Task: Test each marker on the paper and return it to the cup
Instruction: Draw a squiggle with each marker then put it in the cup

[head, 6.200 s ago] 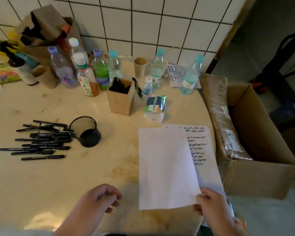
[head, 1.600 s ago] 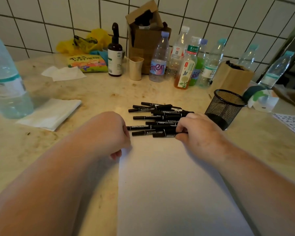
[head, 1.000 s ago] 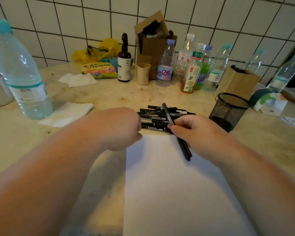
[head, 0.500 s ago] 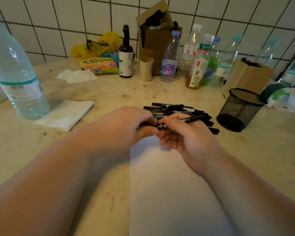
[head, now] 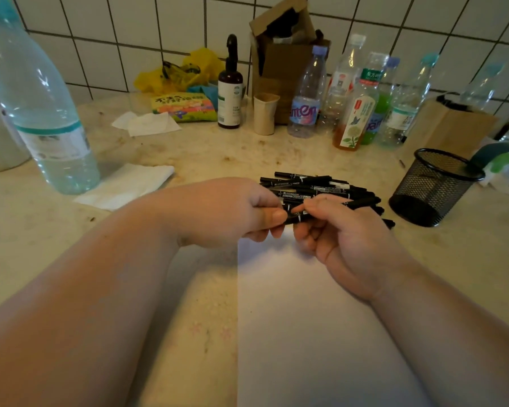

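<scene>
A blank white sheet of paper lies on the counter in front of me. Both hands hold one black marker level above the paper's far edge. My left hand pinches its left end between thumb and fingers. My right hand grips its barrel, and the right end sticks out past my knuckles. Behind my hands lies a pile of several black markers. The black mesh cup stands upright to the right of the pile.
A large water bottle stands at the left, with a folded tissue beside it. Along the tiled wall are several bottles, a paper cup, a brown dropper bottle, a cardboard box and a snack bag.
My right hand took one marker from the pile and raised it over the paper. My left hand came across and took hold of its left end. Over the last half second both hands stayed nearly still.
</scene>
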Demonstrator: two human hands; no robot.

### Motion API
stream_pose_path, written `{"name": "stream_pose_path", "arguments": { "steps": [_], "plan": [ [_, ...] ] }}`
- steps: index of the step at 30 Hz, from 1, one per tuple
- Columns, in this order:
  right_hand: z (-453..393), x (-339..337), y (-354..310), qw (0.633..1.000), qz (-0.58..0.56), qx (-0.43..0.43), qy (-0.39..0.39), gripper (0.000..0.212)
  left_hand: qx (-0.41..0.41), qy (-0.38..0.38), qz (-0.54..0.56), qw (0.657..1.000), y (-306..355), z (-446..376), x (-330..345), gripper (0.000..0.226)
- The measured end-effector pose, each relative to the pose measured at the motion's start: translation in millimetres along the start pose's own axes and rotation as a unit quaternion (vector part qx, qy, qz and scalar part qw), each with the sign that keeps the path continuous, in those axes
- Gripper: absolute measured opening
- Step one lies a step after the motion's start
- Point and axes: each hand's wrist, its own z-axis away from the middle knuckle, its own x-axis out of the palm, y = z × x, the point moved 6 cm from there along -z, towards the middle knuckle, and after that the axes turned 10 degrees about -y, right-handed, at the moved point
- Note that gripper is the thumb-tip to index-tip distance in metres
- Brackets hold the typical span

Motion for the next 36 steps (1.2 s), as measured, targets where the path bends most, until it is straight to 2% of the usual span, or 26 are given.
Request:
{"name": "stream_pose_path", "arguments": {
  "steps": [2,4,6,7,9,11,13,18,23,28,36],
  "plan": [
    [-0.1,-7.5,2.0,0.999,-0.042,0.016,0.026,0.033,-0.008,-0.028,0.087,0.996,-9.5,5.7,-1.0,0.034],
    [-0.3,-15.3,3.0,0.995,-0.088,0.021,0.048,0.022,-0.018,-0.038,0.231,0.972,-24.3,13.6,-7.4,0.038],
    [-1.5,-15.4,3.6,0.995,-0.082,0.023,0.050,0.018,-0.048,0.017,0.311,0.949,-36.9,19.1,-16.8,0.043],
    [-1.6,-14.5,4.2,0.996,-0.069,0.024,0.052,0.017,-0.074,0.065,0.279,0.955,-40.2,20.0,-20.9,0.044],
    [-1.7,-12.1,3.9,0.997,-0.044,0.022,0.057,0.015,-0.127,0.150,0.099,0.975,-39.5,17.2,-26.5,0.039],
    [0.1,-11.7,2.3,0.997,-0.008,0.017,0.069,0.016,-0.129,0.200,-0.021,0.971,-35.5,12.0,-25.2,0.027],
    [1.9,-10.0,-0.1,0.996,0.036,0.012,0.082,0.022,-0.113,0.207,-0.017,0.972,-37.0,10.7,-22.0,0.017],
    [1.4,7.5,-11.3,0.989,0.112,0.081,0.044,0.019,-0.122,0.182,-0.067,0.973,-37.6,7.4,-19.8,0.027],
    [-3.9,17.7,-20.3,0.980,0.150,0.132,0.011,0.021,-0.149,0.163,-0.068,0.973,-37.8,4.3,-20.0,0.024],
    [-10.9,7.1,-11.8,0.969,0.225,0.058,0.081,0.023,-0.126,0.219,-0.049,0.966,-39.1,10.1,-24.1,0.020],
    [-9.6,9.2,-2.1,0.966,0.253,0.012,0.044,0.011,-0.116,0.262,-0.026,0.958,-32.8,16.7,-24.0,0.012]
  ]
}}
